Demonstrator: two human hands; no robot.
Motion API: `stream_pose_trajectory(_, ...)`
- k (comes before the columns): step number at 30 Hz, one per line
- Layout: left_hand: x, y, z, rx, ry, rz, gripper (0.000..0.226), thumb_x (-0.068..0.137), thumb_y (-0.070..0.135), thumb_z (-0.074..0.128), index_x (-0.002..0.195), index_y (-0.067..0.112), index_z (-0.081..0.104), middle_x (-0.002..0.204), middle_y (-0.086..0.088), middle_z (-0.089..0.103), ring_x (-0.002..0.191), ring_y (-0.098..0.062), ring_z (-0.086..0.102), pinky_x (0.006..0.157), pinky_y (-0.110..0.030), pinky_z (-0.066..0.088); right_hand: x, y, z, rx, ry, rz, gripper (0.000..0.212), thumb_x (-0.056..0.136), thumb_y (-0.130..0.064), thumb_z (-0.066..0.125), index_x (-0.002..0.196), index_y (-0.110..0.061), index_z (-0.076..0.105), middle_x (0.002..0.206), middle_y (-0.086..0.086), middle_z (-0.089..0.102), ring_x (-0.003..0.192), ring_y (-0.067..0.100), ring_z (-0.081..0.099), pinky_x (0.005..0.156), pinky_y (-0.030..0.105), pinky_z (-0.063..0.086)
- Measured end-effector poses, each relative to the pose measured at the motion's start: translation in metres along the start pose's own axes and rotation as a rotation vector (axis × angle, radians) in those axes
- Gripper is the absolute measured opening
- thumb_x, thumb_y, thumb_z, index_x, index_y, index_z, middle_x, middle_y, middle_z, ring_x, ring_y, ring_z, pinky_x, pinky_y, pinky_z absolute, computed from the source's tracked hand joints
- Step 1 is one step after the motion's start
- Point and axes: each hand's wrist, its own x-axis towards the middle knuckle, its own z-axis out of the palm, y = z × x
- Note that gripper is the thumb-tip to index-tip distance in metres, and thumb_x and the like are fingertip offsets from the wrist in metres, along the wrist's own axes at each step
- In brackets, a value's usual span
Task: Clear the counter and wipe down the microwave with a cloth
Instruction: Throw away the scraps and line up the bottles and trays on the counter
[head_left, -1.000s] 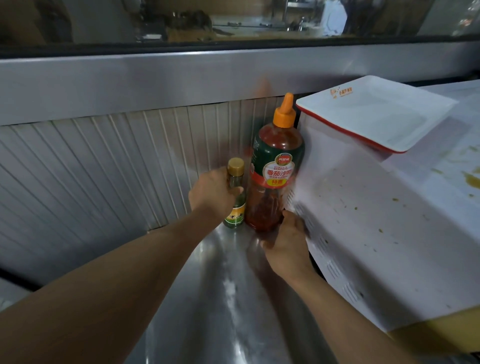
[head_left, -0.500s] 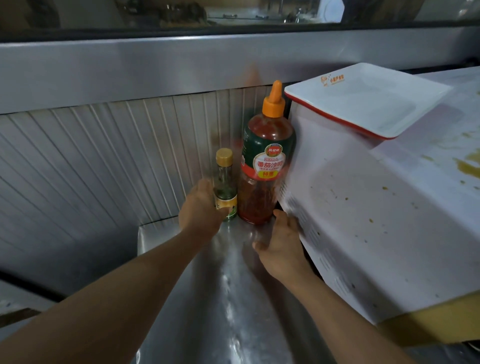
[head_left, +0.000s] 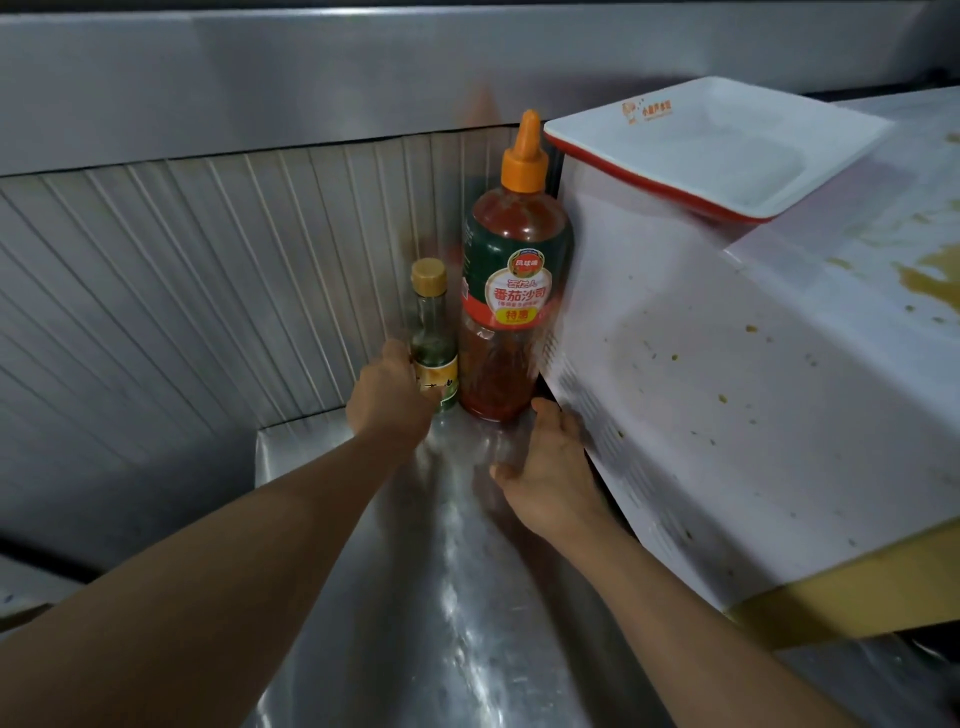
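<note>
In the head view, a brushed stainless-steel desk (head_left: 447, 613) runs away from the camera to a ribbed metal back wall (head_left: 208, 291), and both bare forearms reach toward its far edge. The left hand (head_left: 392, 397) is curled around the lower body of a small clear glass bottle with a gold screw cap and a yellow-green label (head_left: 432, 343), which stands upright at the desk's far edge against the ribbed wall. Touching that bottle's right side stands a tall plastic squeeze bottle of red tomato sauce with an orange nozzle cap and a red-and-green label (head_left: 511, 291), also upright. The right hand (head_left: 550, 480) lies just in front of the sauce bottle's base, its fingers loosely bent and gripping nothing, with its outer edge against the vented side of a white microwave oven (head_left: 727, 395). The microwave occupies the desk's right side, close against the sauce bottle, and its side and top carry brownish-yellow splatters, heaviest on the top near the right edge of the view. A white rectangular tray with a red rim (head_left: 727, 150) rests on the microwave's top at its far left corner.
</note>
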Motion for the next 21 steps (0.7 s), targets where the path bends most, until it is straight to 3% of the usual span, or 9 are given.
stream_pose_trajectory(3, -0.009, 0.0, -0.011, 0.105, -0.053, -0.017, 0.053, 0.077, 0.029, 0.075, 0.118, 0.012, 0.045, 0.112, -0.011, 0.059, 0.102, -0.03, 0.058, 0.077, -0.038, 0.048, -0.005, -0.003, -0.003, -0.028, -0.016, -0.008, 0.078, 0.083, -0.022, 0.069, 0.145, -0.013, 0.022, 0.146, 0.009, 0.03, 0.135, 0.023, 0.031, 0.106, 0.027, 0.032)
stream_pose_trajectory(9, -0.04, 0.005, -0.05, 0.335, -0.147, 0.081, 0.062, 0.079, 0.034, 0.073, 0.128, 0.014, 0.039, 0.125, -0.009, 0.049, 0.112, -0.027, 0.053, 0.086, -0.04, 0.046, -0.034, -0.021, -0.02, -0.234, -0.059, -0.039, 0.077, 0.082, -0.025, 0.07, 0.143, -0.014, 0.023, 0.143, 0.01, 0.033, 0.133, 0.026, 0.031, 0.108, 0.031, 0.03)
stream_pose_trajectory(16, -0.087, 0.02, -0.1, 0.607, -0.258, 0.276, 0.065, 0.083, 0.036, 0.067, 0.135, 0.015, 0.035, 0.124, -0.008, 0.049, 0.115, -0.027, 0.05, 0.089, -0.038, 0.045, -0.086, -0.053, -0.048, -0.382, -0.108, -0.064, 0.075, 0.084, -0.028, 0.067, 0.143, -0.012, 0.023, 0.144, 0.011, 0.031, 0.133, 0.028, 0.028, 0.11, 0.033, 0.027)
stream_pose_trajectory(21, -0.124, 0.031, -0.133, 0.636, -0.29, 0.362, 0.063, 0.083, 0.036, 0.067, 0.134, 0.015, 0.037, 0.125, -0.008, 0.051, 0.117, -0.027, 0.05, 0.094, -0.04, 0.042, -0.125, -0.073, -0.07, -0.384, -0.101, -0.031, 0.072, 0.083, -0.025, 0.068, 0.141, -0.013, 0.027, 0.141, 0.01, 0.032, 0.131, 0.029, 0.026, 0.108, 0.036, 0.033)
